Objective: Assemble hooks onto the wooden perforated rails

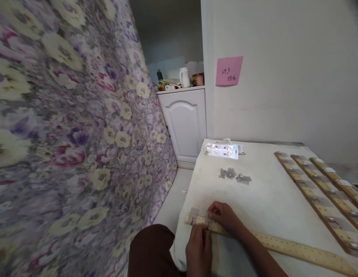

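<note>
A long pale wooden strip with rows of small holes lies along the near side of the white-covered table. My left hand is at the strip's near edge, close to its left end, fingers bent together. Just above it, my right hand pinches a small clear piece against the strip; its exact kind is too small to make out. Another small clear piece sits at the strip's left end. What the left fingertips grip, if anything, is hidden.
Small clear packets with metal bits lie mid-table, beside another such packet. Behind them are blister packs. Several wooden strips bearing clear pieces lie at right. A floral curtain hangs at left; a wall rises behind.
</note>
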A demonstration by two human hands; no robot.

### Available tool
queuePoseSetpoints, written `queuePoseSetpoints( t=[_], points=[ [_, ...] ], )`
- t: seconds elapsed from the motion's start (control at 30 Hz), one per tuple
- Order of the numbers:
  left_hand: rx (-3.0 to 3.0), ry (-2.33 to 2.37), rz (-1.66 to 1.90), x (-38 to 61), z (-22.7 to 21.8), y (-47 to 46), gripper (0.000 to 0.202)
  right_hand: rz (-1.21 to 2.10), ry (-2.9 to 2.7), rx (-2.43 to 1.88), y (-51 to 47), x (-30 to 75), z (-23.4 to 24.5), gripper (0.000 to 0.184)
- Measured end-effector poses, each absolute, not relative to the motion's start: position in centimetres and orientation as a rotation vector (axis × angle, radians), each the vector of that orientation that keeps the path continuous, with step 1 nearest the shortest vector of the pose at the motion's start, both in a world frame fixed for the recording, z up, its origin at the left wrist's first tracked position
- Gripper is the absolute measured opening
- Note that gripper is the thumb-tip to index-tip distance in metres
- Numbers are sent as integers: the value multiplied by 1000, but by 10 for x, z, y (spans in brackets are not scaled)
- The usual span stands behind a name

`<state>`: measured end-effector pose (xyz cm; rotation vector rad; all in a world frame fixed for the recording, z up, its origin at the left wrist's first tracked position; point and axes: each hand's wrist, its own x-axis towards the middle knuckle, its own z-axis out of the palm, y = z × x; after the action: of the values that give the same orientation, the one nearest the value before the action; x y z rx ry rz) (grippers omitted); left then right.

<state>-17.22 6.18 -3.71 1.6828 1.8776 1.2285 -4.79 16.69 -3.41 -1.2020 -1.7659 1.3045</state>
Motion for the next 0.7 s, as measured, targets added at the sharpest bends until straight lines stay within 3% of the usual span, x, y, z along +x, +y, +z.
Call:
queuePoseSetpoints(
  t=[0.7],
  points=[
    [1754, 1920, 1141, -173, -46, 64, 18, 1205, -1830, -1230, 167, -50, -44, 9]
  ],
)
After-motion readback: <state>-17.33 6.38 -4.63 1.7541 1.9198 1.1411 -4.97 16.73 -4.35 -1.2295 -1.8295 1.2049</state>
